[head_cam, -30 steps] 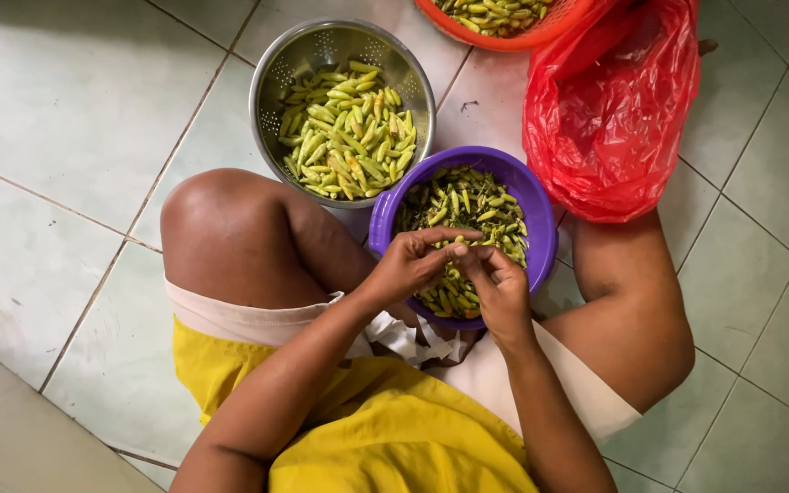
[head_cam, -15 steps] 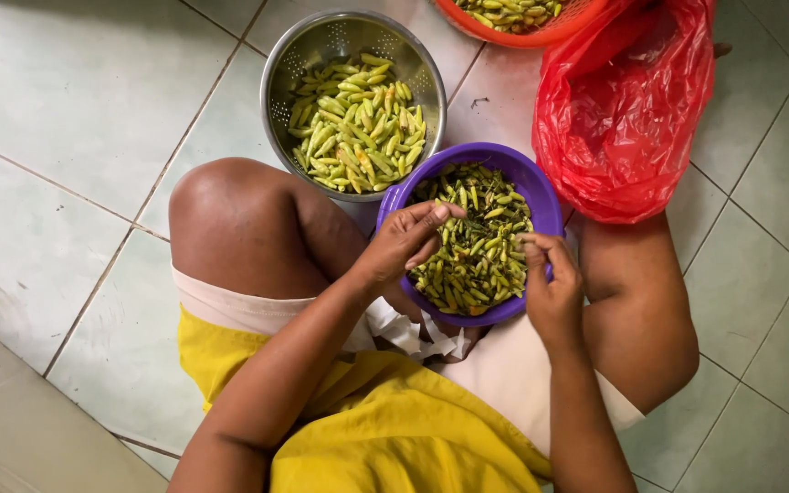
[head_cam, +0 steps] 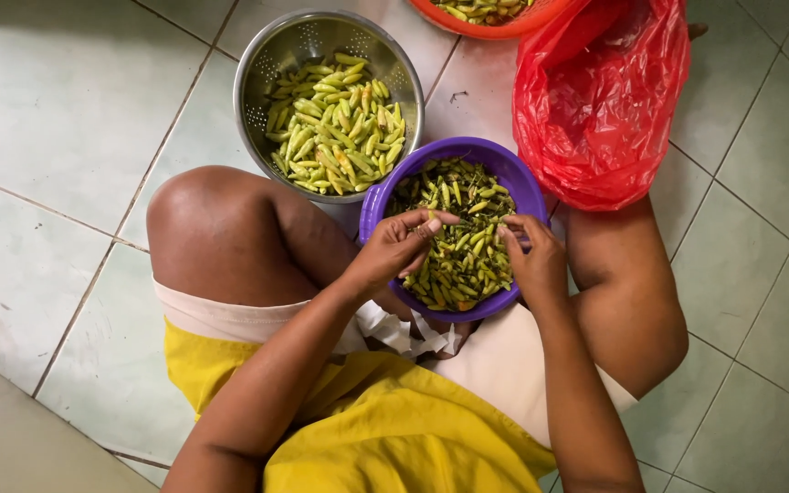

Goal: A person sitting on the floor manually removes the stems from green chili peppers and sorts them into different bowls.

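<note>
Fingers (head_cam: pixel 433 222) of the left hand (head_cam: pixel 394 256) pinch a small green chili over the purple bowl (head_cam: pixel 504 164), which sits between the person's knees; the right hand (head_cam: pixel 531 260) is curled among the chilies (head_cam: pixel 463 246), whether gripping one cannot be told. Being full and propped by the legs, the bowl could tip if a knee shifts. Stray chilies might then scatter on the tiled floor (head_cam: pixel 38 100) or mix with those in the steel colander (head_cam: pixel 262 64) just beyond.
</note>
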